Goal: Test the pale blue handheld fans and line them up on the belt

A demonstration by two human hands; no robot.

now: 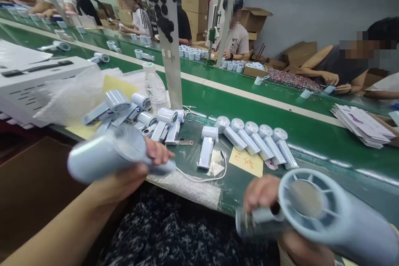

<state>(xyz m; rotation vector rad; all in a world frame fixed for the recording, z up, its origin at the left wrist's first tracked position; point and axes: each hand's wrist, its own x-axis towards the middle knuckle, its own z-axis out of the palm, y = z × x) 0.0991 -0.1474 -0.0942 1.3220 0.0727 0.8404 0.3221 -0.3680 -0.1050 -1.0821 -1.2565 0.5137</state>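
Pale-blue handheld fans above and upon a dark green tabletop [185, 158]. Raised over the near edge, toward the left end: the left-hand fan [99, 160], blurred, gripped by the left hand [135, 174], with fingers curled about the handle beside the barrel. Raised over the near edge, toward the right end: the right-hand fan [355, 220], gripped by the right hand [262, 193], fingers about the handle, spoked grille turned to view.

Handling, as judged from shape and finish: probably light and stiff, apparently of hard plastic; smooth shell, likely a little slippery; thin grille spokes, presumably the most fragile part. Best hold: around the handle close to the barrel, or around the barrel wall, clear of the spokes.

Count: two fans in hand, one to each; five in a slanted row [260, 146] along the far edge, right of middle; one lone fan [205, 152] just left of that row; at least five in an overlapping cluster [167, 115] toward the far left corner, exact number hidden. Also: one clear bottle [156, 91] behind the cluster, one white cable [202, 180] near the padded near edge, one handwritten yellow note [245, 162] beside the row.
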